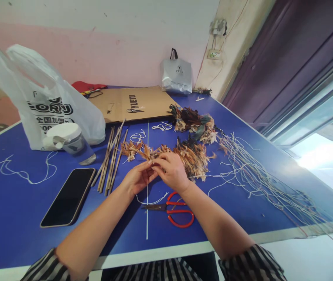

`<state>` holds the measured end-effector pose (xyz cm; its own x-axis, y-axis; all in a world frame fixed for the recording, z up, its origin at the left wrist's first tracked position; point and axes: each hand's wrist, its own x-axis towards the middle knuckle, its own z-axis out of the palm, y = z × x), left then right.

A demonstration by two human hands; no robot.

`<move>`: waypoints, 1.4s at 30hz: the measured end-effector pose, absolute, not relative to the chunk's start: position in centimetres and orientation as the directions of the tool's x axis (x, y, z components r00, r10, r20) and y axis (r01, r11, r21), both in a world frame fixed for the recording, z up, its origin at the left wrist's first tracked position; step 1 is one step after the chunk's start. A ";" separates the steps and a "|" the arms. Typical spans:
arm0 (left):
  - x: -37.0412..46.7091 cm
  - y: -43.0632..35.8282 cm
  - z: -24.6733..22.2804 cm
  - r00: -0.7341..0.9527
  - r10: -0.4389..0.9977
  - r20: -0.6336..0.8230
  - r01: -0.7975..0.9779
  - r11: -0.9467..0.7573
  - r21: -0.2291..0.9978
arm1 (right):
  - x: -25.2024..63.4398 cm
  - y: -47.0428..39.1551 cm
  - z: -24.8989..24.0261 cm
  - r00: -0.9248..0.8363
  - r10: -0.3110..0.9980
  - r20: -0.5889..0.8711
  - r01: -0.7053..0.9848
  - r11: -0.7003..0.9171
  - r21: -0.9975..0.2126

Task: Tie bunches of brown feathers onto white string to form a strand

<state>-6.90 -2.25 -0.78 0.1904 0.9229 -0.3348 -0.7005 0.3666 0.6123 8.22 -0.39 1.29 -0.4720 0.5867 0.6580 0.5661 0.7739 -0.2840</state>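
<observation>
My left hand (139,177) and my right hand (172,169) meet over the middle of the blue table, fingertips pinched close together. Brown feathers (146,151) rise at the left fingertips; whatever the right fingers grip is hidden. Below the left palm a white string (154,202) trails onto the table. Just behind the right hand lies a pile of brown and tan feathers (195,156), and a small tuft of feathers (129,150) is to the left. Red-handled scissors (180,212) rest on the table between my forearms, blades pointing left.
Left are a black phone (68,197), thin sticks (110,160), a clear cup with a white lid (77,144) and a white plastic bag (61,101). Behind lie flat cardboard (151,101), dark feathers (188,117) and a silver bag (177,76). Loose strings (260,179) spread right.
</observation>
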 end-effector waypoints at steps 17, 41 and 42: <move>-6.1 -2.9 0.0 0.290 0.884 -0.366 -0.775 0.441 0.453 | 8.1 -0.7 1.1 -0.569 0.472 0.674 0.612 0.790 -0.036; -9.0 -0.7 -1.1 -0.203 0.978 0.051 -0.101 -0.073 0.992 | 10.6 2.0 2.4 -0.067 0.792 0.607 0.378 0.583 -0.719; -9.1 -0.6 -1.1 -0.219 0.974 0.055 -0.100 -0.079 0.992 | 10.9 2.2 2.7 -0.053 0.827 0.559 0.375 0.536 -0.757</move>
<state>-9.08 -0.59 -1.12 -0.2186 0.9742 0.0555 -0.1005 -0.0790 0.9918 10.95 2.25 2.66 -0.0533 0.8274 0.5591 0.3746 0.5356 -0.7569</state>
